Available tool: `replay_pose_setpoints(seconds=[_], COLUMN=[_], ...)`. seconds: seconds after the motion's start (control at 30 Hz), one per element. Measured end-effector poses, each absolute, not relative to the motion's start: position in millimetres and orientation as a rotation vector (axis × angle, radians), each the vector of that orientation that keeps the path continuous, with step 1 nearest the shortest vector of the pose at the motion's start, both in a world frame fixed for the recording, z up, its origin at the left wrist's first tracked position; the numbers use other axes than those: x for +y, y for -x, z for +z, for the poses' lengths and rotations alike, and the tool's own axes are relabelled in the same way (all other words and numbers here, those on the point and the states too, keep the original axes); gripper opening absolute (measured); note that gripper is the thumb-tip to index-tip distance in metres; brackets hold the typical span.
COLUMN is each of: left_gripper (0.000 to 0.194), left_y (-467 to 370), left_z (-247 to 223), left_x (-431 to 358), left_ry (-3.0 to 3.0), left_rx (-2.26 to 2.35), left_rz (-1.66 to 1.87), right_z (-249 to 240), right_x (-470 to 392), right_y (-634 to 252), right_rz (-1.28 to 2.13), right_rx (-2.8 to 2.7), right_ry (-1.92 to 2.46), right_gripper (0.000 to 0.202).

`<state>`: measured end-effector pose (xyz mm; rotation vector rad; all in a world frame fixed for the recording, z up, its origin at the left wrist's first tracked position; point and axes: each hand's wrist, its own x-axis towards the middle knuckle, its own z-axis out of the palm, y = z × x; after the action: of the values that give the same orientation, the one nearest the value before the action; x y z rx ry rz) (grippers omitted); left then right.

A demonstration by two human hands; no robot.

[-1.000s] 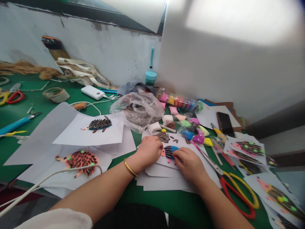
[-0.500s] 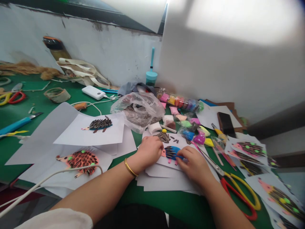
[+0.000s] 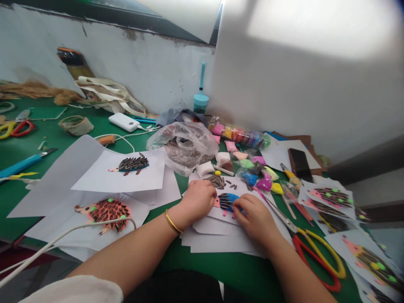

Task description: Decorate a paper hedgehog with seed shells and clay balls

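While the blue seed-spined hedgehog [image 3: 227,202] is set on stacked white paper [image 3: 214,243] near the tabletop's [image 3: 176,259] front edge, its rear is partly covered by the right hand [image 3: 254,214], fingertips bunched; can't be told if anything's gripped. The left side's covered by the curled left hand [image 3: 198,198], grip hidden. Sunflower seeds [image 3: 216,182] are heaped just beyond, scissors [image 3: 293,229] parked right.

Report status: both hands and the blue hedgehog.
Left hand by the head of the blue hedgehog. Right hand at its rear, hiding part. Sunflower seeds partly cover it.
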<state>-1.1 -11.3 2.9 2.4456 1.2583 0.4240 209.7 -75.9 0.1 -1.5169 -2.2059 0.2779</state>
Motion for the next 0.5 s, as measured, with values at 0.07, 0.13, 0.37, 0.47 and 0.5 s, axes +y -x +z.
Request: replay_pose_setpoints(seconds=[0.07,0.13,0.37,0.47,0.5], left_gripper=[0.022,0.023,0.023,0.023,0.023], left_y=[1.3,1.5,1.4,1.1,1.1], left_z=[2.8,2.6,2.9,2.7,2.5], left_x=[-11.2,-11.1,-11.2,-10.9,-10.7], left_ry=[-2.444,-2.445,-2.442,-2.442,-2.445], left_rx=[1.258,1.258,1.255,1.257,1.256], left_rz=[0.419,0.424,0.411,0.407,0.406], right_z=[-0.2,-0.3,2.3,3.4,3.6], right_x=[-76.0,-76.0,-75.6,-75.2,-75.2], right_y=[-210.2,-211.0,-215.1,-217.4,-218.2], right_rz=[0.289,0.299,0.337,0.344,0.339], right_rx=[-2.204,-2.196,-2.133,-2.111,-2.106], right_ry=[1.522,1.53,1.527,1.501,1.495], right_gripper=[0.012,0.012,0.01,0.011,0.011])
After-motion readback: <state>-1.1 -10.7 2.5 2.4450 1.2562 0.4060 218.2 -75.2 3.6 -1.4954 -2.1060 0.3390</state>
